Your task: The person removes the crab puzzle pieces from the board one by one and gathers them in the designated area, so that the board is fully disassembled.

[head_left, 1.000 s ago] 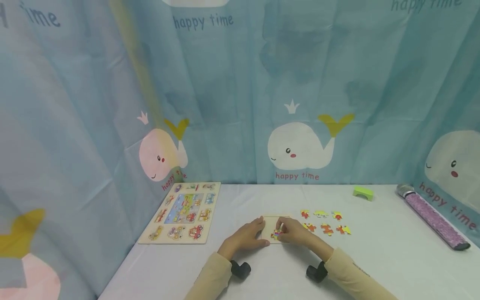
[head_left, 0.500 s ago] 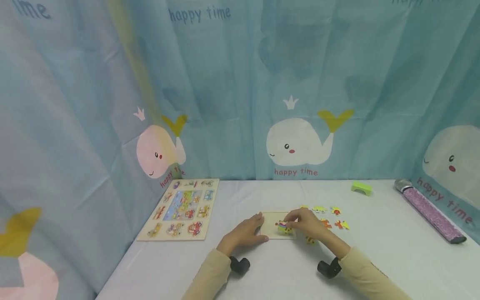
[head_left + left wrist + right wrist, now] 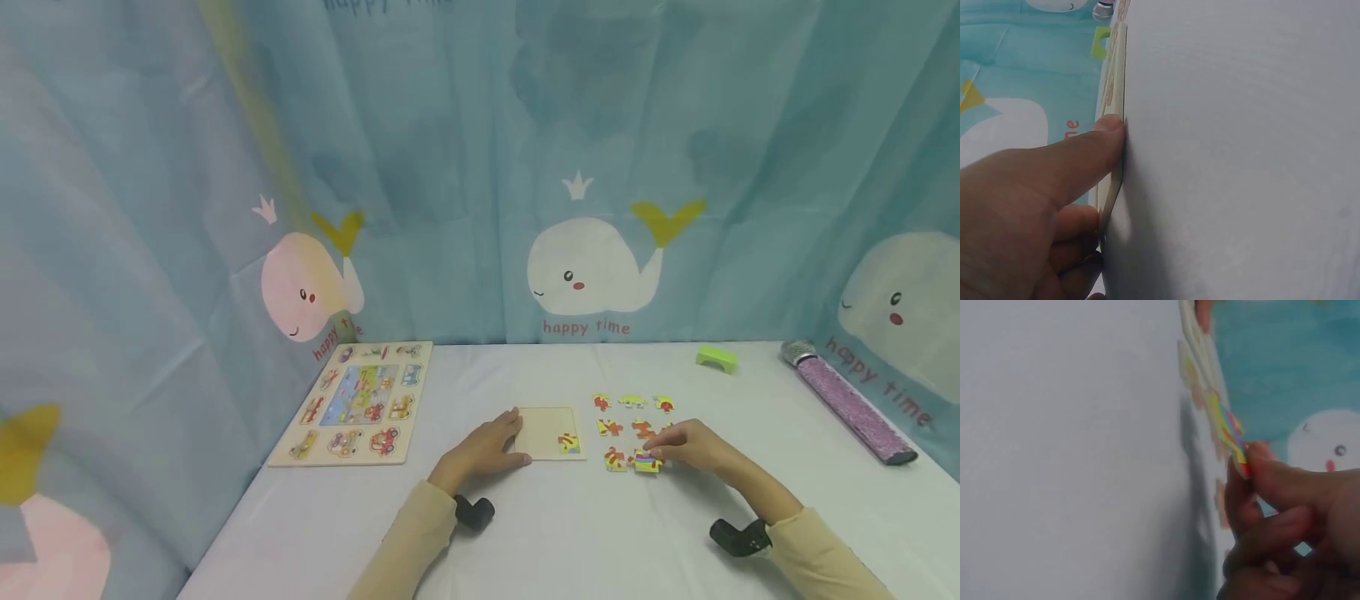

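In the head view my left hand rests at the left side of a shallow wooden puzzle tray, thumb along its front corner and fingers by the left edge. The left wrist view shows that thumb straight against the tray's edge. One yellow-and-red jigsaw piece lies in the tray's front right corner. To the right, my right hand pinches a rainbow-striped jigsaw piece between thumb and index finger. The right wrist view shows this piece tilted, close over the table, its end hidden by the fingertips.
Several loose jigsaw pieces lie in rows right of the tray, some partly covered by the right hand. A large vehicle puzzle board is at the left. Behind stand a green arch block and a pink glitter microphone at far right.
My right hand has lifted the rainbow piece out of the tray and carried it right, over the loose pieces. The left hand has stayed at the tray; the head view has shifted slightly.
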`<state>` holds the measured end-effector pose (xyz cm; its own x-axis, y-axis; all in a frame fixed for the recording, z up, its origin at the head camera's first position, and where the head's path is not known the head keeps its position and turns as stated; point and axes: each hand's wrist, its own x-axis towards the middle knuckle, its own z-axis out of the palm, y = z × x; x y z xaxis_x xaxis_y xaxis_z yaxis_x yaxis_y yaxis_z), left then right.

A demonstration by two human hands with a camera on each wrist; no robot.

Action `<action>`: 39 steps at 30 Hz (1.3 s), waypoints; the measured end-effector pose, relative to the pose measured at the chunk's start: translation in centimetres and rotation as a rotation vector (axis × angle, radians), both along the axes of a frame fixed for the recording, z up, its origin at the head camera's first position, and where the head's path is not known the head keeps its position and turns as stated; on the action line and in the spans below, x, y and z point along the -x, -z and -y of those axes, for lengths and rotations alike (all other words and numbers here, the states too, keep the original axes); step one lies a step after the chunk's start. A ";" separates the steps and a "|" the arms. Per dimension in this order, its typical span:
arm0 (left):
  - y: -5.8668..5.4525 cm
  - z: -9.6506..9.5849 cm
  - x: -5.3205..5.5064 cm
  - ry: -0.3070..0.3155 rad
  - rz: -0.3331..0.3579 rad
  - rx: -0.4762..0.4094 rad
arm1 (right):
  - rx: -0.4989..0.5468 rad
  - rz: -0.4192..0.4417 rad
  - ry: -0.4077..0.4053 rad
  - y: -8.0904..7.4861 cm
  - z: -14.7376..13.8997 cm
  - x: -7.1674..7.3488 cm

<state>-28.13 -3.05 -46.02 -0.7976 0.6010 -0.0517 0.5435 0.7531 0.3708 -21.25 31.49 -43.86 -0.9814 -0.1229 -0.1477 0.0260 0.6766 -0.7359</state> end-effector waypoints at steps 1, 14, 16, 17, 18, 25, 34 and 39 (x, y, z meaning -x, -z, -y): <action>0.0 0.0 0.1 0.001 0.002 0.000 | -0.008 0.002 0.006 0.1 -0.2 0.0; -0.8 0.4 0.6 -0.009 -0.006 -0.038 | -0.081 -0.018 0.028 -0.7 -0.5 1.3; -0.8 0.4 0.7 -0.009 -0.005 -0.033 | -0.081 -0.027 0.015 -0.7 -0.6 1.1; -0.8 0.4 0.8 -0.010 -0.005 -0.032 | -0.077 -0.032 0.011 -0.7 -0.7 1.1; -0.7 0.3 0.8 -0.012 -0.004 -0.032 | -0.074 -0.034 0.011 -0.6 -0.7 1.1; -0.4 0.3 0.7 -0.015 0.002 -0.022 | -0.165 -0.066 0.057 -0.7 0.0 0.6; -0.3 0.1 0.7 -0.005 -0.010 -0.011 | -0.320 -0.139 0.091 -1.3 1.8 0.3; 0.1 -0.1 0.4 0.004 0.019 -0.005 | -0.329 -0.117 0.132 -1.1 2.3 -0.3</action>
<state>-28.50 -2.99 -46.14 -0.7940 0.6045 -0.0642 0.5392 0.7490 0.3849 -20.90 29.20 -42.79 -0.9982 0.0411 -0.0438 0.0571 0.8738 -0.4829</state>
